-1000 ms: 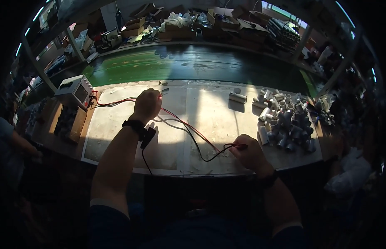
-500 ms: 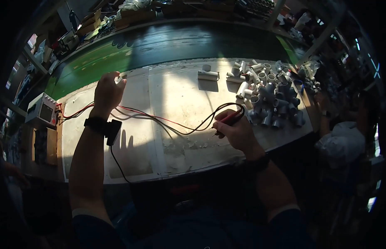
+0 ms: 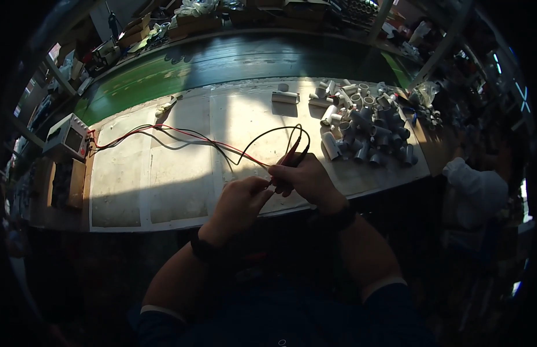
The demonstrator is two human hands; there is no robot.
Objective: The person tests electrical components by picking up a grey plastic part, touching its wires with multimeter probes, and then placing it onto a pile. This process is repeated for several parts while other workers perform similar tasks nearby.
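My right hand [image 3: 308, 180] is closed around a pair of test probes [image 3: 290, 156], one red and one black, with their points toward my left hand. My left hand [image 3: 236, 202] is beside it, thumb and fingers pinched together just by the probe points. Whatever sits between those fingertips is hidden or too small to make out. Red and black leads [image 3: 193, 134] run from the probes across the board to a white meter box [image 3: 68, 140] at the left. A few small white pieces [image 3: 165, 107] lie at the board's far left edge.
Many white and grey tubular parts [image 3: 369, 124] are heaped on the right of the pale worktop [image 3: 182, 191]. One white cylinder [image 3: 286, 96] lies left of the heap. Beyond runs a green conveyor belt [image 3: 135, 87]. A white bag [image 3: 476, 188] is at the right.
My left hand has come back from the far left edge to meet my right hand. My right hand, still holding the probes, has shifted slightly left. The view has shifted a little too.
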